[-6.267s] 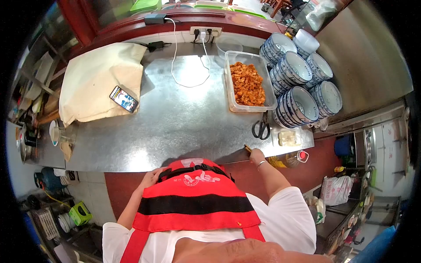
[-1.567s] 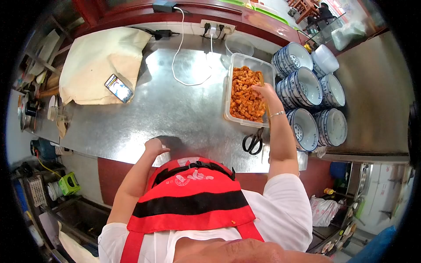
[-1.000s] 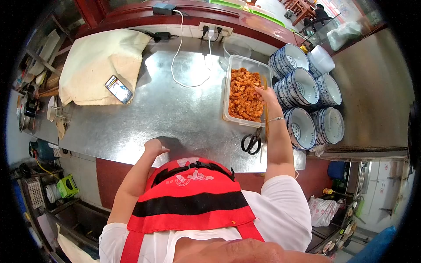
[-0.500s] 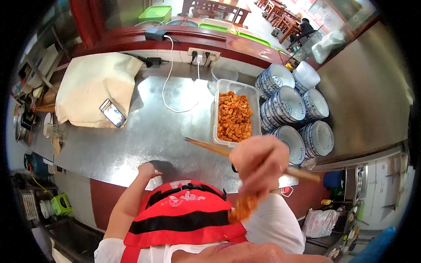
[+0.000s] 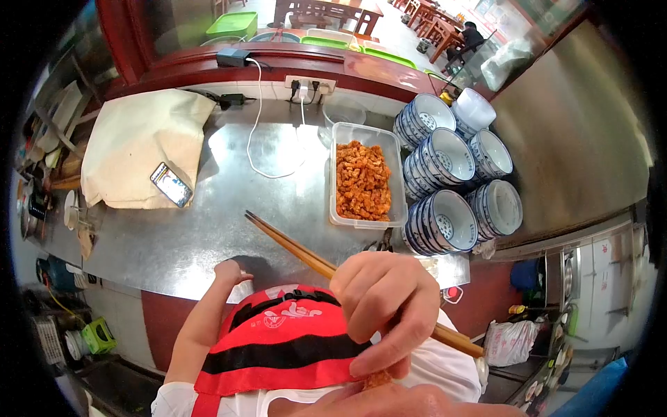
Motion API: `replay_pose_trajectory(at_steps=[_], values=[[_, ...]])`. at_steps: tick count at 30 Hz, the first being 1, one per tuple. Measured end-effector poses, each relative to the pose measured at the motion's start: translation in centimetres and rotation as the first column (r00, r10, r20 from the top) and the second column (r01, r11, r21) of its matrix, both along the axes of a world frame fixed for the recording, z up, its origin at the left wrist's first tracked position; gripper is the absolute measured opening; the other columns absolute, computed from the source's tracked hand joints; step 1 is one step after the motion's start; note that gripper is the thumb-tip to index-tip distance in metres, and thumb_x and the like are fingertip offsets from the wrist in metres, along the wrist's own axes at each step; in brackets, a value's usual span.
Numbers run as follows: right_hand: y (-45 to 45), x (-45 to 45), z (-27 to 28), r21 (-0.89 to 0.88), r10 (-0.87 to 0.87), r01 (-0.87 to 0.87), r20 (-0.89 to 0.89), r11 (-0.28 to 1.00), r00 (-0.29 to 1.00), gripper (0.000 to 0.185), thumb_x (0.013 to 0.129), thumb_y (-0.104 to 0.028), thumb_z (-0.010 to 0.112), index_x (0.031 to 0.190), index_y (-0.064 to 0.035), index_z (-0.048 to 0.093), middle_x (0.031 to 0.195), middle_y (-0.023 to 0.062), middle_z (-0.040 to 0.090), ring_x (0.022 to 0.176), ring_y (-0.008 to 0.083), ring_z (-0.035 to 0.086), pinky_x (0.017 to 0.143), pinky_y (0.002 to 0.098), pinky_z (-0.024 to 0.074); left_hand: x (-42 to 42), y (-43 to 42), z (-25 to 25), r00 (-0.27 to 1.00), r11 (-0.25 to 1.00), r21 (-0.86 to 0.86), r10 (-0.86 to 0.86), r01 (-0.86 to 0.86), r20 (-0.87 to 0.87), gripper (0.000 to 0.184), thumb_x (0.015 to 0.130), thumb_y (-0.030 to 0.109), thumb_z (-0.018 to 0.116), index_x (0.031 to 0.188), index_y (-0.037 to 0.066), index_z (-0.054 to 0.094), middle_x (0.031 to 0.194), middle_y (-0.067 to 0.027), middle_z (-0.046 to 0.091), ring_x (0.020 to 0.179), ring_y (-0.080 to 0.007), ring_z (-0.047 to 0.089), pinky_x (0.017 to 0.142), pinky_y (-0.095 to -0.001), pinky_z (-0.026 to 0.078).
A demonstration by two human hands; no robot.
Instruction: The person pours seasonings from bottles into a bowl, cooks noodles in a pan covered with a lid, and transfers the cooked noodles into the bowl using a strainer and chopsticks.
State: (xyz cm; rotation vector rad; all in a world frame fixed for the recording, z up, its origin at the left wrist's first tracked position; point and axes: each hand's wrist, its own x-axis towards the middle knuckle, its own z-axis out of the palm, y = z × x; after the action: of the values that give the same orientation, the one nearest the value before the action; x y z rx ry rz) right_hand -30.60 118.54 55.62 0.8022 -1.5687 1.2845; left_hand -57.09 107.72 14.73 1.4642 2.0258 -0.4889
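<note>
Our right hand [image 5: 385, 302] clamps chopsticks [image 5: 295, 254] and pinches food [image 5: 378, 379] just beneath; a slack pinch could drop it; we cannot tell our left hand's [image 5: 231, 272] grip.

Brown chopsticks [image 5: 295, 250] with darker tips; orange-red food [image 5: 363, 182] in a clear tub [image 5: 368, 224], right. Far right, white bowls [image 5: 455, 156] patterned in blue. Near, a red apron [image 5: 278, 333] with black band and white print. Left, a cream cloth [image 5: 142, 142] on a silver-grey desk [image 5: 278, 208]. Far, bright green tray [image 5: 231, 25].
</note>
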Motion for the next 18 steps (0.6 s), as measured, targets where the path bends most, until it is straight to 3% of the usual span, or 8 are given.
replay_pose_trajectory(at_steps=[4, 6, 7, 9, 10, 12, 13, 18], values=[[0.5, 2.0, -1.1, -0.015, -0.049, 0.051, 0.125, 0.999, 0.991, 0.020, 0.084, -0.019, 0.069, 0.083, 0.0014, 0.065, 0.067, 0.0075, 0.055, 0.052, 0.0183, 0.052, 0.043, 0.0315, 0.0366, -0.1, 0.4, 0.1, 1.000, 1.000, -0.021, -0.013, 0.013, -0.015, 0.076, 0.061, 0.075, 0.065, 0.097, 0.008, 0.070, 0.100, -0.0112, 0.068, 0.095, -0.0268, 0.065, 0.077, -0.0381, 0.052], [-0.2, 3.5, -2.0, -0.129, -0.209, 0.285, 0.418, 0.950, 0.884, 0.016, 0.083, -0.012, 0.069, 0.078, 0.0021, 0.062, 0.066, 0.0089, 0.055, 0.053, 0.0226, 0.053, 0.048, 0.0329, 0.0402, 0.2, 0.4, 0.9, 1.000, 1.000, -0.024, -0.004, 0.003, -0.020, 0.075, 0.061, 0.074, 0.065, 0.097, 0.008, 0.070, 0.100, -0.0115, 0.068, 0.095, -0.0271, 0.065, 0.077, -0.0383, 0.052], [-0.1, 4.2, -2.3, -0.134, -0.214, 0.294, 0.419, 0.946, 0.882, 0.016, 0.083, -0.012, 0.069, 0.078, 0.0021, 0.062, 0.066, 0.0089, 0.055, 0.053, 0.0226, 0.053, 0.048, 0.0329, 0.0402, 0.2, 0.5, 1.2, 1.000, 1.000, -0.020, 0.008, -0.009, -0.025, 0.075, 0.061, 0.074, 0.065, 0.096, 0.008, 0.071, 0.100, -0.0117, 0.069, 0.094, -0.0274, 0.066, 0.077, -0.0385, 0.052], [0.2, 5.4, -3.1, 0.016, -0.221, 0.361, 0.816, 0.933, 0.534, 0.020, 0.085, -0.012, 0.065, 0.075, 0.0033, 0.057, 0.064, 0.0098, 0.055, 0.055, 0.0221, 0.053, 0.052, 0.0317, 0.0419, 0.2, 0.3, 1.0, 1.000, 1.000, -0.005, -0.003, 0.003, -0.021, 0.074, 0.062, 0.073, 0.065, 0.095, 0.007, 0.071, 0.098, -0.0120, 0.069, 0.093, -0.0275, 0.066, 0.076, -0.0386, 0.052], [0.4, 5.8, -4.0, 0.010, -0.221, 0.370, 0.817, 0.929, 0.532, 0.020, 0.085, -0.012, 0.065, 0.075, 0.0033, 0.057, 0.064, 0.0098, 0.055, 0.055, 0.0221, 0.053, 0.052, 0.0317, 0.0419, 0.2, 0.2, 1.0, 1.000, 1.000, 0.018, -0.009, 0.009, -0.018, 0.074, 0.062, 0.073, 0.065, 0.094, 0.007, 0.071, 0.097, -0.0123, 0.069, 0.093, -0.0277, 0.066, 0.076, -0.0387, 0.053], [0.7, 6.8, -6.8, 0.086, -0.129, 0.296, 0.984, 0.951, 0.127, 0.026, 0.089, -0.019, 0.060, 0.077, 0.0034, 0.055, 0.063, 0.0109, 0.055, 0.056, 0.0192, 0.053, 0.055, 0.0312, 0.0422, 0.1, 0.4, 1.0, 1.000, 0.999, 0.033, -0.025, 0.025, -0.017, 0.073, 0.062, 0.072, 0.066, 0.093, 0.006, 0.071, 0.096, -0.0126, 0.069, 0.092, -0.0279, 0.066, 0.075, -0.0388, 0.053], [0.8, 7.2, -9.4, 0.070, -0.066, 0.318, 0.998, 0.946, -0.023, 0.034, 0.089, -0.028, 0.060, 0.078, 0.0038, 0.054, 0.063, 0.0122, 0.054, 0.058, 0.0164, 0.050, 0.055, 0.0333, 0.0413, 0.2, 0.5, 1.2, 0.999, 0.999, 0.016, -0.040, 0.040, -0.027, 0.073, 0.062, 0.073, 0.065, 0.093, 0.006, 0.071, 0.096, -0.0128, 0.069, 0.092, -0.0280, 0.066, 0.074, -0.0389, 0.053], [-1.1, 14.0, -26.5, 0.106, -0.004, 0.262, 0.931, 0.959, -0.364, 0.033, 0.087, -0.031, 0.063, 0.076, -0.0002, 0.059, 0.062, 0.0044, 0.054, 0.057, 0.0139, 0.050, 0.054, 0.0309, 0.0396, 0.0, 0.5, 0.9, 0.997, 0.997, 0.021, -0.079, 0.079, 0.004, 0.074, 0.064, 0.072, 0.063, 0.094, 0.005, 0.071, 0.096, -0.0139, 0.069, 0.092, -0.0276, 0.066, 0.076, -0.0387, 0.052]])
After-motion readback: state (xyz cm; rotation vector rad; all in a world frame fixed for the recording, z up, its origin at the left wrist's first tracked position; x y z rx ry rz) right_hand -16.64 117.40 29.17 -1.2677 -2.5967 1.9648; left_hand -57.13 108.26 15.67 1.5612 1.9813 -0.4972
